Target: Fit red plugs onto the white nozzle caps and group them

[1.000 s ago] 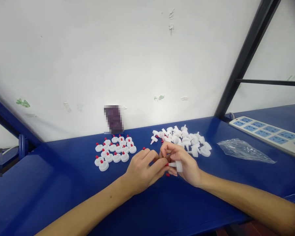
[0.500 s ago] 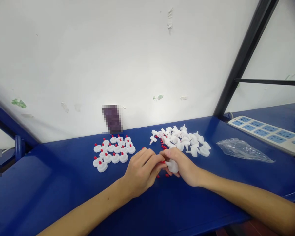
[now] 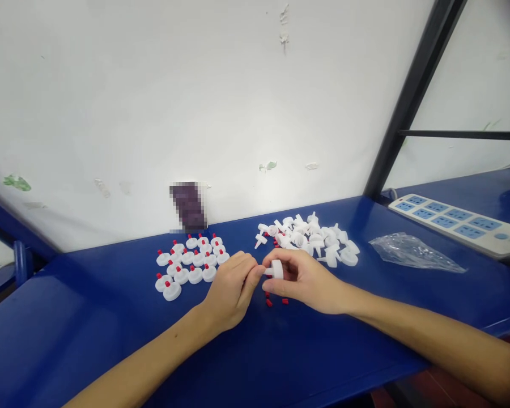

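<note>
the white wall (image 3: 221, 102) fills the upper part of the view, marked with peeled, greenish and pale patches. in front of it the blue table (image 3: 289, 351) spreads across the lower part. a black post (image 3: 408, 102) slants up at the right, with a thin crossbar running off to the right.

the left hand (image 3: 232, 292) is above the middle of the table, its fingers folded close together, thumb and forefinger pinching the spout end of a nozzle cap. the right hand (image 3: 304, 280) curves around the wide base of the same cap, thumb below and forefinger above; how firmly it presses i cannot tell.

at the right, the power strip (image 3: 459, 222) lies slanted, with blue socket faces on a white body. nearer the pile is a crumpled clear plastic bag (image 3: 412, 252). the pile of white nozzle caps (image 3: 308, 235) lies jumbled beyond the right hand, pointing every way. left of the left hand, the group of red-tipped caps (image 3: 194, 275) stands base down, spouts up. a pixelated dark object (image 3: 189, 205) is upright near the wall.

the held nozzle cap (image 3: 277, 270) lies sideways between the hands, spout toward the left. small red tips (image 3: 285, 301) lie loose on the table, under and just beside the hands.
</note>
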Action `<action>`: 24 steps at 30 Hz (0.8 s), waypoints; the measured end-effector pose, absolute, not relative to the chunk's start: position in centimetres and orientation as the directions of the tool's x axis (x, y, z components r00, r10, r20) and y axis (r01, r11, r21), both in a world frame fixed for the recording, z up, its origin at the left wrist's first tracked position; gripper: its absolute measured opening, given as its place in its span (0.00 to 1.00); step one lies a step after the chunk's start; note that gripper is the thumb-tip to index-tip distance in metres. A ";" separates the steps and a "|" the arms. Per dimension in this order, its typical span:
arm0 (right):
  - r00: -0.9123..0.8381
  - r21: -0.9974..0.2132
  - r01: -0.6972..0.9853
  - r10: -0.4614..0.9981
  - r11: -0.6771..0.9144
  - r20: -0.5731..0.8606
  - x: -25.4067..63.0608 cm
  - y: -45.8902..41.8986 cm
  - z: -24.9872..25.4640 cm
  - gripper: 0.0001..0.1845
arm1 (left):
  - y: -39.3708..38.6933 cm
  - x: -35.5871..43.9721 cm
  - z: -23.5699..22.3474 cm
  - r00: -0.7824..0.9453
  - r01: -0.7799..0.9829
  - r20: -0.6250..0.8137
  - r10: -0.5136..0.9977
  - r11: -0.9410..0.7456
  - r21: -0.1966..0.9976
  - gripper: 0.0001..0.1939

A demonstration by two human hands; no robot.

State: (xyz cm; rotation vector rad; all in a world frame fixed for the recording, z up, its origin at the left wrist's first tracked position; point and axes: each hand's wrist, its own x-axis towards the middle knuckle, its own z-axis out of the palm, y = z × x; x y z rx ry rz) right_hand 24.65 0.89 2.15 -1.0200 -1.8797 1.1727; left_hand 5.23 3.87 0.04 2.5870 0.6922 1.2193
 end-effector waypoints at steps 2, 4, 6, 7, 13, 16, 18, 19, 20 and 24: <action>-0.481 -0.854 0.337 0.852 0.396 0.205 24.8 1.1 1.8 0.16 | 3.6 5.4 0.0 0.529 0.310 0.652 0.544 -0.838 0.448 0.19; -0.542 -0.716 0.432 0.792 0.548 0.279 25.1 1.2 1.6 0.15 | 3.1 5.8 -0.1 0.509 0.285 0.623 0.594 -0.799 0.529 0.21; -0.595 -0.563 0.517 0.744 0.645 0.305 25.3 1.3 1.4 0.17 | 2.6 6.1 -0.2 0.484 0.271 0.580 0.655 -0.743 0.612 0.22; -0.605 -0.508 0.551 0.736 0.662 0.302 25.4 1.4 1.3 0.18 | 2.4 6.3 -0.4 0.471 0.272 0.556 0.685 -0.712 0.647 0.22; -0.564 -0.492 0.580 0.756 0.649 0.333 25.4 1.4 0.9 0.20 | 2.4 5.9 -0.4 0.531 0.255 0.467 0.707 -0.658 0.708 0.21; -0.544 -0.538 0.551 0.763 0.638 0.348 25.1 1.4 1.1 0.20 | 2.7 4.6 0.2 0.636 0.248 0.395 0.663 -0.660 0.709 0.19; -0.570 -0.523 0.548 0.749 0.652 0.337 24.8 1.4 1.5 0.21 | 2.6 3.4 0.7 0.704 0.279 0.331 0.628 -0.673 0.685 0.16; -0.592 -0.500 0.554 0.737 0.666 0.327 24.6 1.4 1.7 0.22 | 2.4 2.8 0.8 0.729 0.306 0.300 0.615 -0.685 0.661 0.15; -0.612 -0.472 0.563 0.726 0.679 0.314 24.4 1.4 1.9 0.22 | 2.3 2.3 0.9 0.742 0.336 0.279 0.610 -0.697 0.633 0.14; -0.666 -0.383 0.570 0.681 0.727 0.304 23.6 1.5 2.5 0.25 | 1.5 1.1 0.8 0.692 0.389 0.369 0.620 -0.752 0.533 0.09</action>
